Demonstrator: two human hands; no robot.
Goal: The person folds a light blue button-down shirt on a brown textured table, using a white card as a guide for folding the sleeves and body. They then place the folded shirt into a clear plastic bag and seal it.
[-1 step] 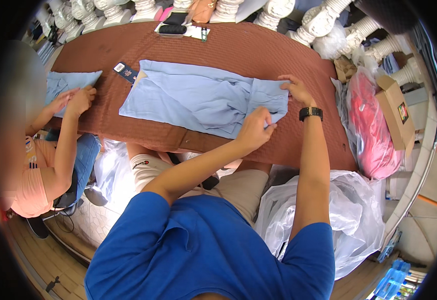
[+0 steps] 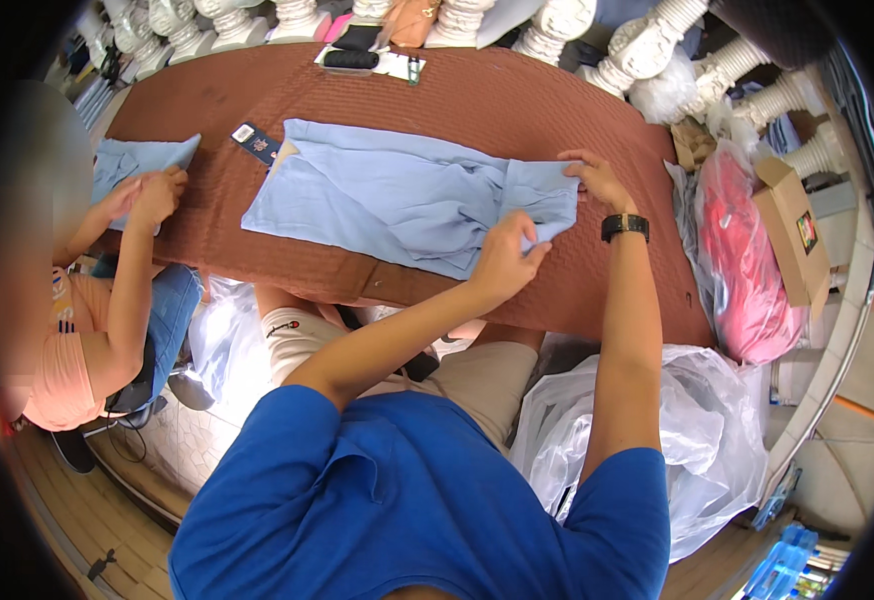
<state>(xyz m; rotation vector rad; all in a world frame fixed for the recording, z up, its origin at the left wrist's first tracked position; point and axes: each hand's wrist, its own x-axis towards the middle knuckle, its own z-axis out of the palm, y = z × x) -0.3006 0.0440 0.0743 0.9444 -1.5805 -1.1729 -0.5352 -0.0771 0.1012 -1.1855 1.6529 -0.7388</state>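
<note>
From the head view we see a worktop (image 2: 557, 110) covered in quilted brown cloth, with a row of white carved balusters (image 2: 657, 40) along its far edge and pale plastic bags (image 2: 697, 420) on the floor below our right arm. A light blue garment (image 2: 387, 195) lies spread flat on the cloth, reaching from our hands away to the left. Our left hand (image 2: 505, 255) is closed on the near edge of the folded-over end of the garment, fingers pinching the fabric. Our right hand (image 2: 597, 178), with a black watch (image 2: 625, 226) on its wrist, lies just beyond it, fingers resting fairly flat on the far corner of that same folded end. A small dark tag (image 2: 255, 140) sits at the garment's far-left corner, well apart from both hands. To the right of our right hand a red bundle in clear plastic (image 2: 747, 260) and a cardboard box (image 2: 792, 230) lie off the worktop's edge. Far to the left, another person's hands (image 2: 152, 195) press on a second light blue piece (image 2: 127, 160).
</note>
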